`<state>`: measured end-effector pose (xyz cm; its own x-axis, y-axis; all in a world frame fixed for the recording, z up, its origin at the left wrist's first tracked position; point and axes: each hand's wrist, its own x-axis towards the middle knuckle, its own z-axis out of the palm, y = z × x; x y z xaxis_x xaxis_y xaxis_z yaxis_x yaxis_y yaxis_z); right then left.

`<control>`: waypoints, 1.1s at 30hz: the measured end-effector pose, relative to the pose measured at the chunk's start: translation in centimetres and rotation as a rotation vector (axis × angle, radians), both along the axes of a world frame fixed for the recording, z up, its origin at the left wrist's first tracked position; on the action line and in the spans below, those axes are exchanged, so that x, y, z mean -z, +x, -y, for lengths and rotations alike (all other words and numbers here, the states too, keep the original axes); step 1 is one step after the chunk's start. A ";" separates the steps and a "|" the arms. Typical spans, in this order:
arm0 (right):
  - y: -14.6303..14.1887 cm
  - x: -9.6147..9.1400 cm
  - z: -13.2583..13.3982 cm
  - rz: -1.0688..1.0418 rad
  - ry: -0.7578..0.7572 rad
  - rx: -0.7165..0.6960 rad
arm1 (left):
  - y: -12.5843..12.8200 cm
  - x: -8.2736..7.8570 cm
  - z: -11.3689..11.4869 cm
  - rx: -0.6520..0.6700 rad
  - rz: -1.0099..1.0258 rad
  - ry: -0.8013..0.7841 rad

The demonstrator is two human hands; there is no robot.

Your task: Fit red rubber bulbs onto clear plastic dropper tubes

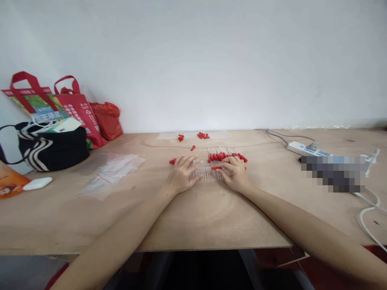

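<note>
My left hand (183, 174) is closed in a pinch on the left end of a thin pale tube (204, 168), which looks like a glass dropper tube. At the tube's right end, my right hand (234, 172) grips a red rubber bulb (215, 168) between thumb and fingers. The tube lies level between both hands, its end meeting the bulb. Beneath them several loose thin tubes (206, 175) are laid side by side on the table. Just beyond, a row of tubes with red bulbs (223, 156) fitted lies together, partly hidden by my right hand.
Loose red bulbs (203, 135) lie farther back, near the wall. Clear plastic bags (113, 171) are spread at the left on the wooden table (193, 225). Shopping bags (81, 108) and a black bag (57, 147) stand far left; a power strip (308, 150) with cables sits right.
</note>
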<state>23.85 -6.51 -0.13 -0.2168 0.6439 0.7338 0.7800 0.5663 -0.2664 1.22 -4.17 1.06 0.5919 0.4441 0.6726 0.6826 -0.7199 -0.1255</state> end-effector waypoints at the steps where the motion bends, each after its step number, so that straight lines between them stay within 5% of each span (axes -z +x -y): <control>1: -0.3 0.1 0.2 0.009 0.015 -0.014 | 0.3 0.1 0.2 0.025 -0.020 0.007; 16: -1.8 0.0 0.7 0.218 0.102 -0.059 | 1.4 0.4 0.8 0.058 -0.074 0.124; 33: -0.8 -0.2 0.9 0.292 0.135 -0.090 | 0.8 0.6 0.7 0.057 -0.044 0.071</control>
